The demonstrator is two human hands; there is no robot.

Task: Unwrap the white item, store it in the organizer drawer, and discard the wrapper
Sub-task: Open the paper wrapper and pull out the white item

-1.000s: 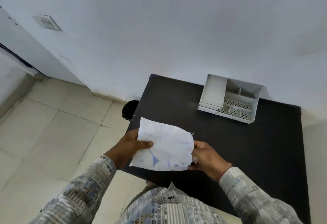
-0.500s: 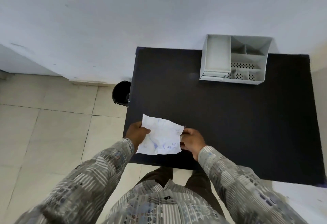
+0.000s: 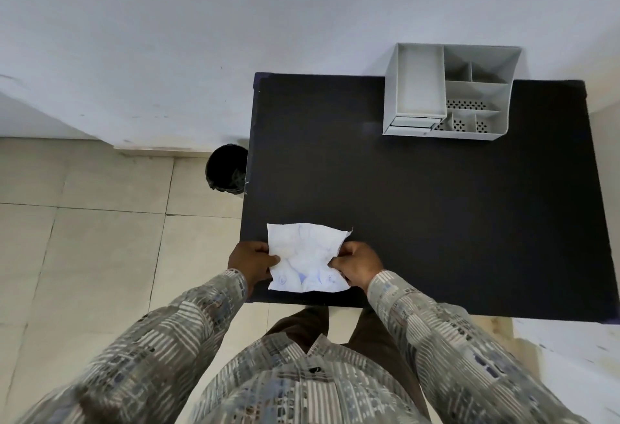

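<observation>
Head view shows you pinching the white packet [image 3: 307, 257] at both side edges, left hand [image 3: 252, 262] and right hand [image 3: 356, 264] closed on it over the table's [image 3: 436, 222] near edge (likely to tear it); organizer [image 3: 448, 90] far, bin [image 3: 226, 168] left.

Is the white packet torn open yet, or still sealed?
Cannot tell. Left hand and right hand pinch the white packet at its sides; one corner looks frayed, but no opening or contents show.
</observation>
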